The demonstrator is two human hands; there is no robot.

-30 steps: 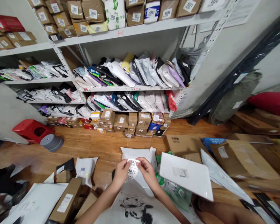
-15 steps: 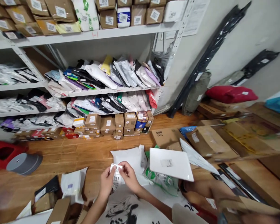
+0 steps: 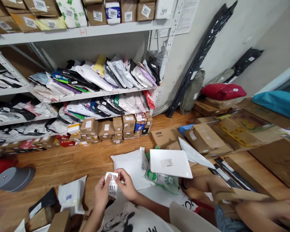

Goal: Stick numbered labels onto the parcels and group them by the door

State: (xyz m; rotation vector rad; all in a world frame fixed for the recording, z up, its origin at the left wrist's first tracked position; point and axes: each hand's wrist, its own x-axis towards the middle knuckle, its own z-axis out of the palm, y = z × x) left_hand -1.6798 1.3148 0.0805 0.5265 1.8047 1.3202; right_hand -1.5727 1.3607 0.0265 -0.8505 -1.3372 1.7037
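My left hand (image 3: 101,190) and my right hand (image 3: 127,185) are held together in front of my shirt. Between them is a strip of white printed number labels (image 3: 112,190); the part hanging lower reads 011. The fingers of the left hand pinch its left side, and those of the right hand pinch its upper right edge. Just beyond the hands lies a white mailer bag (image 3: 129,164) on the floor. Right of it, a flat white package (image 3: 171,167) with a label rests on a green and clear plastic bag (image 3: 160,180).
Ahead, a white metal shelf (image 3: 91,34) carries numbered parcels. A cardboard box (image 3: 165,135) and other cartons lie to the right. Another person's bare leg (image 3: 207,188) and arm show at lower right. A grey stool (image 3: 13,178) and a white parcel (image 3: 72,195) are at left.
The view has turned rightward, so the shelf and parcels sit further left. Both hands still hold the label strip, its upper label now less covered by the fingers.
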